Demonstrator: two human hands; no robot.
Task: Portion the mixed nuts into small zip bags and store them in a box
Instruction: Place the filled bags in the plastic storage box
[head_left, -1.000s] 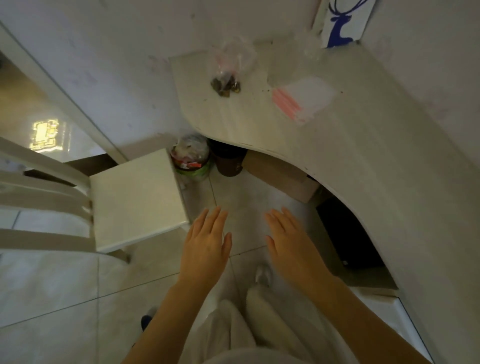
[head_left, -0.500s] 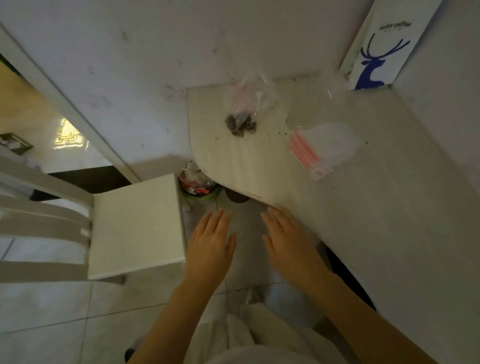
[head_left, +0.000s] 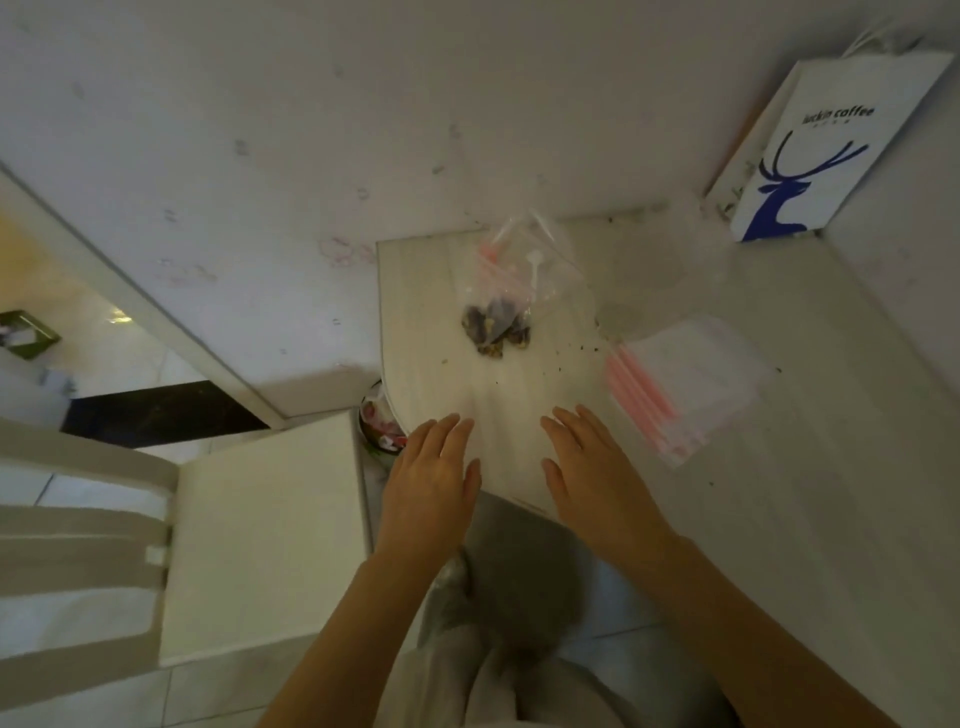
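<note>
- Both hands are empty. The left hand (head_left: 431, 478) and the right hand (head_left: 592, 467) lie palm-down with fingers straight, over the near edge of the table (head_left: 779, 493). I cannot tell whether they press on it.
- Straight ahead of them, about midway between the two, sits the bag of mixed nuts (head_left: 511, 296). Its dark contents are bunched at the near end and its mouth points toward the wall.
- The stack of small zip bags (head_left: 680, 384) lies just beside the right hand, on its outer side, with the pink strips slanting away. That hand is clearly the nearer one.
</note>
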